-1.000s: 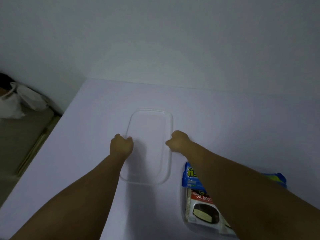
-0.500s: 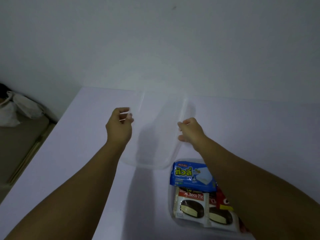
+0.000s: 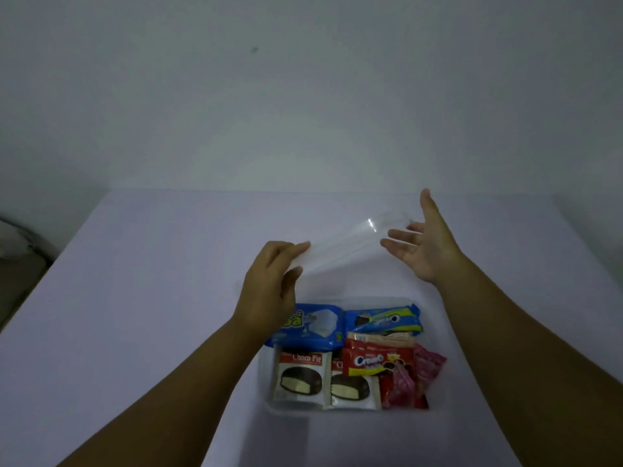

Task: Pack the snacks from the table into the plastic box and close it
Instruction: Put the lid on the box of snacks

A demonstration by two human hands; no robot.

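Note:
A clear plastic box (image 3: 435, 332) sits on the white table near me, filled with snack packs: two Choco Pie packs (image 3: 300, 379), blue wafer packs (image 3: 313, 325), a red Cream-O pack (image 3: 377, 360) and pink wrappers (image 3: 428, 369). The transparent lid (image 3: 340, 244) is in the air beyond the box, tilted. My left hand (image 3: 273, 281) pinches its left edge between thumb and fingers. My right hand (image 3: 424, 244) is spread at its right end, fingers straight and touching the lid's edge.
The white table (image 3: 151, 298) meets a plain wall at the back. At the far left, below the table's edge, lies a floor area with a pale bag (image 3: 13, 237).
The lid has been lifted off the table and carried right and toward the box. My right hand has let go of its grip and spread out. The view has shifted to show the whole box.

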